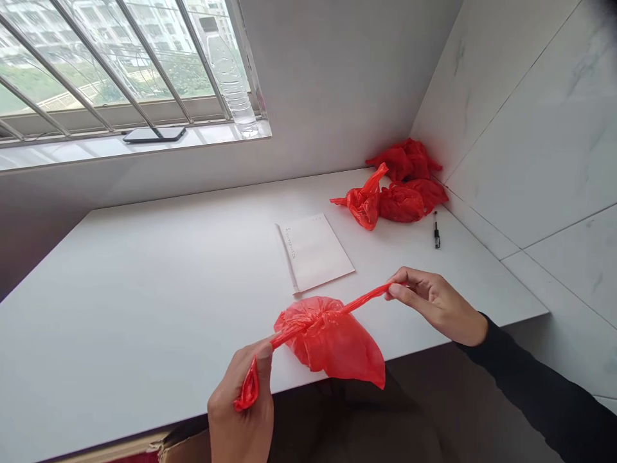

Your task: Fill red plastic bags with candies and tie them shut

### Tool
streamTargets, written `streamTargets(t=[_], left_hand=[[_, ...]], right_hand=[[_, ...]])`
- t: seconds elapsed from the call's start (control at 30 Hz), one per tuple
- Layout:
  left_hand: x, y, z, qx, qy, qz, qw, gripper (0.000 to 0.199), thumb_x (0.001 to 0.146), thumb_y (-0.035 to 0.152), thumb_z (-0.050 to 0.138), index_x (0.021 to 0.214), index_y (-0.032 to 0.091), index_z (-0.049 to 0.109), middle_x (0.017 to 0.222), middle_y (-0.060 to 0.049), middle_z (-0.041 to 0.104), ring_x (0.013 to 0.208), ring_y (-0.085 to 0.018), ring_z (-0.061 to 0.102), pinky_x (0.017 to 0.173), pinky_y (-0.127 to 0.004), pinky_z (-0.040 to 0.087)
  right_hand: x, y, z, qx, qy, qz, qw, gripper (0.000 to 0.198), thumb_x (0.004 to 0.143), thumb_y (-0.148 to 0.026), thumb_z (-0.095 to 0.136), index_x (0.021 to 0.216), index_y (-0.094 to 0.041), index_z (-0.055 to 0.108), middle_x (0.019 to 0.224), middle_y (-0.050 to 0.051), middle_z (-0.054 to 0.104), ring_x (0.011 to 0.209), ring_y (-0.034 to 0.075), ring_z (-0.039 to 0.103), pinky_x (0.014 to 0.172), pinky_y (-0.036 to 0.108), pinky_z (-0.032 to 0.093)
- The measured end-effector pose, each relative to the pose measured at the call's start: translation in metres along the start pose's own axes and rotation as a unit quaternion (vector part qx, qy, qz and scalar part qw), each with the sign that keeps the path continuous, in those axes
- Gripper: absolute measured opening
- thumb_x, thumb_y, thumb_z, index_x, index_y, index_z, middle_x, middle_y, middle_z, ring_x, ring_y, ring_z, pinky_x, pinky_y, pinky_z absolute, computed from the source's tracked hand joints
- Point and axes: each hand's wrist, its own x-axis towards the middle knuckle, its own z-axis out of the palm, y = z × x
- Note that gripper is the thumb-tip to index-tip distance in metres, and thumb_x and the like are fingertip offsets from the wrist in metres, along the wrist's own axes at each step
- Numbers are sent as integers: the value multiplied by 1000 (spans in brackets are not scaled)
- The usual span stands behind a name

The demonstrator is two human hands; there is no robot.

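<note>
A red plastic bag (332, 341) sits at the front edge of the white table, its lower right corner hanging over the edge. My left hand (245, 399) is closed around one of its twisted handles, with the loose end sticking out of the fist. Between the thumb and fingers of my right hand (429, 299) is the tip of the other handle. Both handles stretch in a nearly straight line from a gathered spot at the bag's top. What the bag contains, if anything, cannot be made out.
Behind the bag lies a white notebook (315, 254) on the table (168, 289). Several knotted red bags (402, 199) are heaped in the back right corner, near a black pen (436, 231). A clear bottle (231, 80) and a dark flat device (154, 134) rest on the windowsill.
</note>
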Motion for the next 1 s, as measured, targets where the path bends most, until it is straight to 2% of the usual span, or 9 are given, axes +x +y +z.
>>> streamTargets(t=[0.13,0.27,0.33,0.4,0.47,0.57,0.73,0.87,1.0], left_hand=[[2,19,30,-92,45,-100,990,40,98,56,54,131,37,67,140,0,65,132,-29,59,108,-43,51],[2,23,67,-134,17,-82,987,45,104,51,44,147,42,51,160,2,45,150,-27,38,122,-50,37],[-1,15,84,-101,15,-56,993,46,106,46,39,151,40,47,164,3,40,154,-25,31,127,-51,28],[-6,2,98,-50,17,-33,998,50,108,40,36,157,39,37,166,2,35,156,-24,25,129,-52,23],[-10,-10,107,8,13,-11,1000,55,108,36,35,162,37,25,169,1,30,158,-24,19,129,-53,20],[-13,-21,114,94,12,33,995,62,106,31,37,164,35,15,170,-2,25,159,-27,16,129,-56,18],[-12,-22,116,145,5,54,988,66,105,26,38,164,36,10,170,-5,24,158,-31,19,126,-62,21],[-14,-17,112,93,-21,21,995,64,105,30,38,164,36,14,170,-4,26,158,-31,17,126,-64,20],[-18,-4,95,31,-8,-12,999,55,106,31,36,161,38,30,165,-4,36,156,-28,20,124,-60,26]], right_hand=[[11,-1,24,115,21,-56,992,26,103,-48,56,91,-24,57,123,5,69,117,26,60,101,43,43],[23,3,66,175,-5,-73,982,22,107,-45,49,96,-26,45,127,7,69,125,26,60,107,50,44],[24,8,86,144,-17,-61,988,16,107,-42,48,113,-28,44,130,8,68,126,26,62,105,50,49],[21,15,100,75,-27,-59,995,35,108,-39,46,140,-30,36,137,8,66,129,25,60,108,52,49],[18,24,108,-21,-33,-94,995,51,108,-35,42,156,-30,27,148,8,58,140,24,51,118,54,41],[18,40,111,-146,-43,-175,973,50,108,-30,36,158,-27,36,158,5,46,151,23,34,127,54,25],[22,55,114,-222,-59,-198,953,52,109,-29,33,160,-24,33,159,8,45,151,25,34,127,57,23],[18,49,113,-152,-44,-179,971,44,108,-31,39,151,-25,48,149,8,56,145,25,44,127,57,23],[11,42,100,-24,38,-111,993,25,106,-36,51,122,-27,68,132,5,68,133,26,56,124,51,32]])
